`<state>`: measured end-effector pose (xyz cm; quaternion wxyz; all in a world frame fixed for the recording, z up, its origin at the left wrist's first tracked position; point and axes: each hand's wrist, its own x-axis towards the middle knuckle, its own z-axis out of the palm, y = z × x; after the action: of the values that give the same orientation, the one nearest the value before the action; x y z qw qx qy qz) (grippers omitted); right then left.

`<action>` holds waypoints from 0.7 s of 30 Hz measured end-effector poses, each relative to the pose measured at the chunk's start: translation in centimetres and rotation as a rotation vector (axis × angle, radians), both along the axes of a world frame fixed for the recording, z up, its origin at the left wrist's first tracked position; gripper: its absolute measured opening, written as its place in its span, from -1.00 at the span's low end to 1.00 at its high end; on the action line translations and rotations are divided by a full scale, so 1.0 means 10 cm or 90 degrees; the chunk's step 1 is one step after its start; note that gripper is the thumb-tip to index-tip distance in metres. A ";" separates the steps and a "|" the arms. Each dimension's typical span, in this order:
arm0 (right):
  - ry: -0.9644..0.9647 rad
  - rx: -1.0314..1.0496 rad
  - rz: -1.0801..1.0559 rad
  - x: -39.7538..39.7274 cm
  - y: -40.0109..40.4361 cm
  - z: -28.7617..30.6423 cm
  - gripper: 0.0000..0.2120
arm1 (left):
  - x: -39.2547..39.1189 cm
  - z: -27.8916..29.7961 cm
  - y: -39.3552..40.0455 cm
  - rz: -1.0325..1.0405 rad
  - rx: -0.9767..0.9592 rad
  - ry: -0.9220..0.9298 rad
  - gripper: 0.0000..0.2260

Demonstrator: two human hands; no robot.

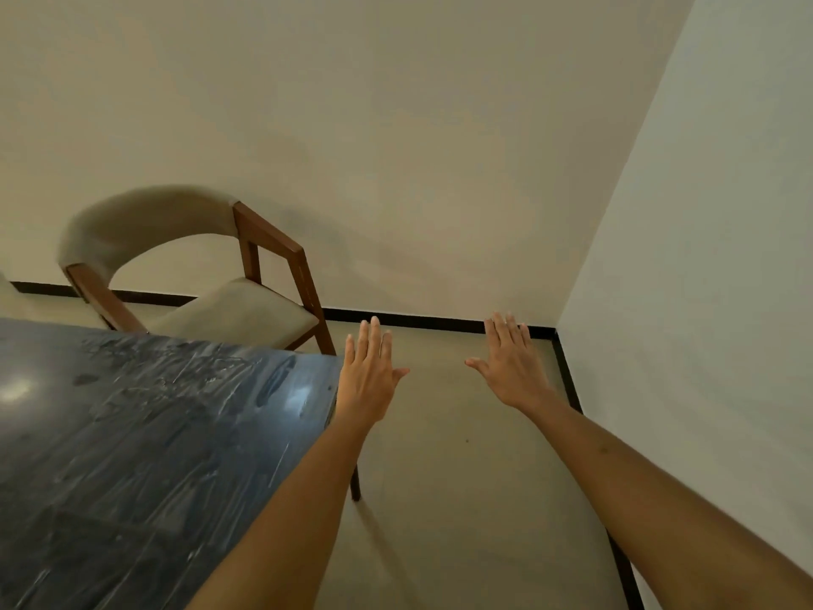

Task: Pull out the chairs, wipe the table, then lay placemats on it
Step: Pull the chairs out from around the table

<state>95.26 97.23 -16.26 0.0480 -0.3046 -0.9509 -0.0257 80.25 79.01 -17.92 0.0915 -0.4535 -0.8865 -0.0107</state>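
Two empty hands, left hand (367, 372) and right hand (512, 367), hover flat-fingered at centre frame, risking brushing the smeared dark surface (132, 433) beside the chair (198, 275), upper left.

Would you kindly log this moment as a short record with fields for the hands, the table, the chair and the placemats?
left hand: open, fingers straight, holding nothing, by the table's corner
right hand: open, fingers straight, holding nothing, over the floor
table: dark top, streaked and smeared
chair: wooden frame, beige cushion, at the far edge of the table, near the wall
placemats: none in view
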 end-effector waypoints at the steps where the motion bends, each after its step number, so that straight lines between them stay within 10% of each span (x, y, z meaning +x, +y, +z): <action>1: 0.003 -0.008 0.010 -0.14 0.18 -0.01 -0.25 | -0.13 0.00 0.16 0.008 -0.003 -0.002 -0.36; 21: -0.034 0.017 0.273 -4.00 2.95 -0.03 -0.27 | -3.34 0.04 2.42 0.245 -0.047 0.016 -0.36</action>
<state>55.27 126.77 -16.53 0.0312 -0.0935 -0.9945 -0.0354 46.83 103.20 -17.48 0.0860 -0.2791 -0.9554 0.0449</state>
